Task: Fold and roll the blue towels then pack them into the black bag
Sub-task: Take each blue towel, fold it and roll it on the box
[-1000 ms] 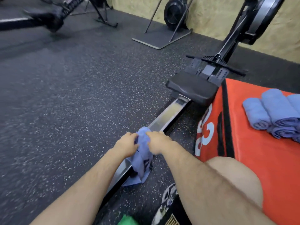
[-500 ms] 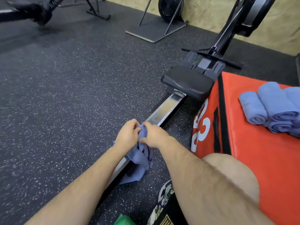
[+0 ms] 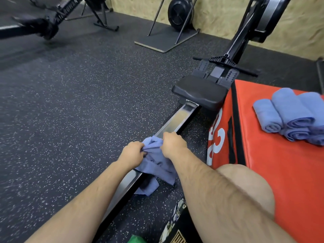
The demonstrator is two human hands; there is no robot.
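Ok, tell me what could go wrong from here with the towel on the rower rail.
1. The blue towel is bunched between the left hand and right hand, so a fold started now may come out uneven.
2. Its loose end hangs over the rail onto the floor; it could snag or pick up dirt when lifted.
3. The rolled towels are stacked on the red box; a knock might tumble them.

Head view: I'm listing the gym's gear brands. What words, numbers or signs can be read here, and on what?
"AI..OWER": white letters on the black machine beam, top left; middle letters blurred.
White numeral on the red box side: too slanted to read surely, perhaps "2".
Yellow lettering on the black printed item, bottom edge: cut off, unreadable.
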